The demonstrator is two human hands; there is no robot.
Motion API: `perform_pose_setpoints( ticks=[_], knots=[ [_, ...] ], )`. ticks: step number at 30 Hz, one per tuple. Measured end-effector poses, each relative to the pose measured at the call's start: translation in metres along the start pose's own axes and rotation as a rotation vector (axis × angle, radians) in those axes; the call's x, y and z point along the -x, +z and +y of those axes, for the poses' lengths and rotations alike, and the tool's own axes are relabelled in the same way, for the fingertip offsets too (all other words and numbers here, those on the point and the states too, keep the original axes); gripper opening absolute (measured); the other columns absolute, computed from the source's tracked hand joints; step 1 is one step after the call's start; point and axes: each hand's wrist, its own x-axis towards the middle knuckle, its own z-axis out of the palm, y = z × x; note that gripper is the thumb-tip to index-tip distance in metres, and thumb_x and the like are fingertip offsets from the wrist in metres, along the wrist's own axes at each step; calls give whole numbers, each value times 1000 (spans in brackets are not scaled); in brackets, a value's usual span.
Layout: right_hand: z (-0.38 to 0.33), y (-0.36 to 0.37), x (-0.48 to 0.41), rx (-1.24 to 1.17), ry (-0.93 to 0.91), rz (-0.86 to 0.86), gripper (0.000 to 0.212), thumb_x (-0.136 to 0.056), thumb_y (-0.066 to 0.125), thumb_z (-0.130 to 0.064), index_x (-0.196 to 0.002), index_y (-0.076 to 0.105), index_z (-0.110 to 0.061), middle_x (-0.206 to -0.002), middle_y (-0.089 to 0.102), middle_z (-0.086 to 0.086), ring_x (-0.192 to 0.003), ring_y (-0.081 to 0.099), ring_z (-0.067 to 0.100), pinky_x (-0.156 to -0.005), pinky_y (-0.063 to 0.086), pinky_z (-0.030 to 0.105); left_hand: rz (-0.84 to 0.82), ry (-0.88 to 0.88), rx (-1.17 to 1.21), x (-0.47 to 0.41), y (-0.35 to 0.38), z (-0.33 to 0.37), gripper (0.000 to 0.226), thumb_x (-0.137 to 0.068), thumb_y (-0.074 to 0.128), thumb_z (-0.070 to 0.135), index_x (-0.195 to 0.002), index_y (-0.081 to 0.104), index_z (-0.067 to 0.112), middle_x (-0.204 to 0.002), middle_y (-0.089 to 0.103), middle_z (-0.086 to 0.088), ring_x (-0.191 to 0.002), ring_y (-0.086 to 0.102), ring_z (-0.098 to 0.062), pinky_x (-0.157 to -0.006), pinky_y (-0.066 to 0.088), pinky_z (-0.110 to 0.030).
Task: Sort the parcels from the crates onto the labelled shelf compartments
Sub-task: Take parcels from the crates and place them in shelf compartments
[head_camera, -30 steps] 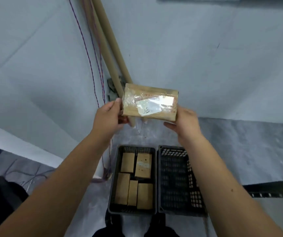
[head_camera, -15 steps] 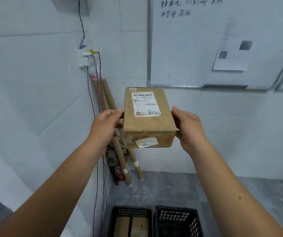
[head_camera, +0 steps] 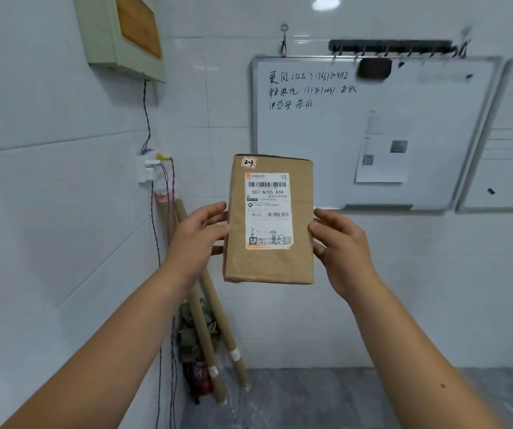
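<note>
Both forearms up in front, bare. Left hand (head_camera: 199,239) grips the parcel (head_camera: 269,264) on its left edge, fingers (head_camera: 215,209) lightly curled, one fingertip showing behind the edge. Right hand (head_camera: 338,243) grips the right edge, its fingers curled onto the side. Parcel is in the air at chest height between the two hands, upright, long side vertical, wrapped in brown paper. White shipping label (head_camera: 268,210) faces the camera and reads 507-N705 A34; small handwritten sticker (head_camera: 249,162) in the top left corner, looks like 2-3. Behind it: cardboard tubes (head_camera: 208,308) leaning in the corner, wires (head_camera: 156,243) down the tiled wall from a socket (head_camera: 146,168), grey floor (head_camera: 311,400). Far wall: whiteboard (head_camera: 326,144) with handwriting and a pinned sheet (head_camera: 383,150).
</note>
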Motion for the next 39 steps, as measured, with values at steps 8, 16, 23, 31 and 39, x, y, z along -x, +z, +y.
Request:
perform_pose_setpoints(
  ticks=[8, 16, 23, 31, 39],
  knots=[
    [-7, -9, 9, 153, -90, -71, 43, -76, 61, 7, -117, 71, 0, -102, 77, 12, -94, 73, 23, -83, 56, 32, -71, 62, 4, 5, 15, 2, 58, -86, 63, -6, -139, 64, 20, -129, 71, 6, -111, 74, -17, -88, 63, -36],
    [-25, -25, 45, 251, -124, 38, 53, -73, 68, -8, -126, 69, -11, -119, 76, 10, -106, 74, 25, -80, 58, 34, -192, 55, 124, 8, 40, -14, 41, -95, 64, -6, -123, 66, 24, -118, 74, 10, -101, 75, -8, -82, 61, -29],
    [-30, -29, 113, 321, -139, 264, 43, -97, 67, -11, -136, 64, -28, -124, 75, -4, -111, 73, 17, -83, 58, 41, -467, 12, 195, 17, 53, -15, 40, -96, 66, -2, -129, 64, 20, -126, 73, 1, -112, 73, -17, -84, 60, -33],
    [-28, -19, 222, 400, -201, 587, 46, -94, 72, -12, -137, 66, -29, -123, 75, 5, -111, 73, 23, -92, 60, 49, -768, 4, 224, 62, 61, -16, 40, -95, 66, 1, -130, 64, 20, -126, 73, 3, -113, 72, -16, -90, 61, -38],
    [-41, -8, 356, 493, -246, 953, 37, -91, 75, -10, -126, 70, -23, -116, 74, 10, -104, 75, 23, -82, 62, 42, -1018, -27, 269, 152, 83, -15, 45, -89, 73, 17, -133, 63, 20, -123, 73, 0, -111, 73, -19, -95, 62, -46]
  ],
)
